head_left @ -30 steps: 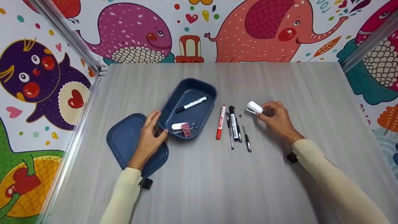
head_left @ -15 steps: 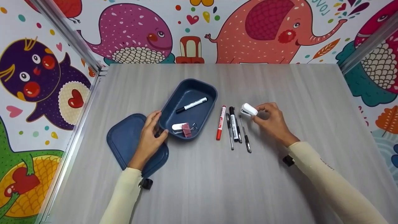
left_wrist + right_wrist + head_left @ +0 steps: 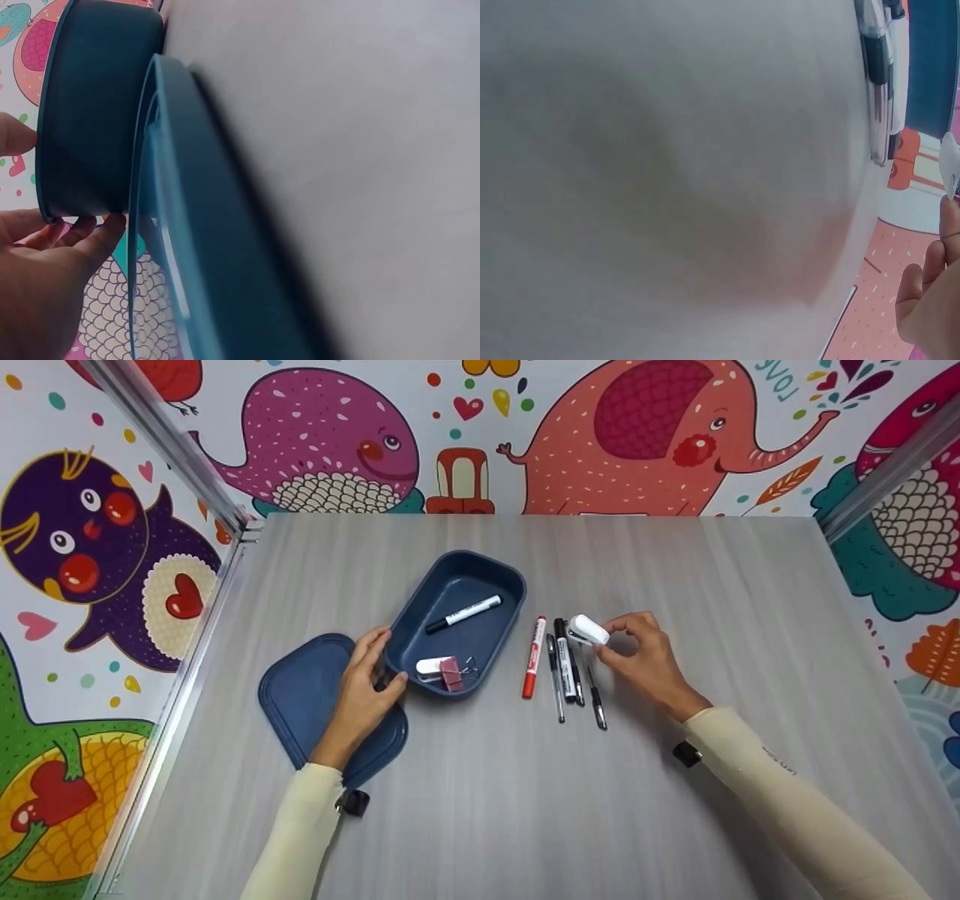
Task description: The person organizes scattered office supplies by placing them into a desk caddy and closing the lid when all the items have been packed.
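Fingertips of your right hand [image 3: 643, 658] pinch a small white stapler [image 3: 587, 630] above the row of pens [image 3: 570, 667], beside the blue box [image 3: 459, 619]. Your left hand [image 3: 365, 682] grips the box's near rim. A loose pinch could drop the stapler onto the pens, scattering them.

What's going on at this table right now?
A person's right hand holds a small white stapler above a row of pens and a red marker lying on the table. The left hand grips the near end of an open blue box, which holds a black marker and a pink binder clip. The box's lid lies beside it.
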Motion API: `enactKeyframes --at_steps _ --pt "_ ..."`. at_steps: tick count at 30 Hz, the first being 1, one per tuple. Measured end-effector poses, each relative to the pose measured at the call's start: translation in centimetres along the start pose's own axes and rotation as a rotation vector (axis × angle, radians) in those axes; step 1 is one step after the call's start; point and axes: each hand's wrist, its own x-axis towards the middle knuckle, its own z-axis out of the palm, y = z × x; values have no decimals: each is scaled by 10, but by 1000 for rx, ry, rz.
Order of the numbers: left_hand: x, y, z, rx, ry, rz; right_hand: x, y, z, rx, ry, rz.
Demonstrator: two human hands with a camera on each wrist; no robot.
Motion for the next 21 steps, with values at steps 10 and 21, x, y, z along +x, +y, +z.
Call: enactKeyframes --at_steps 10,21 --pt "0 0 -1 -6 -1 -2 4 -10 9 4 -19 -42" --pt "-1 0 0 9 4 -2 10 -25 15 32 -49 -51"
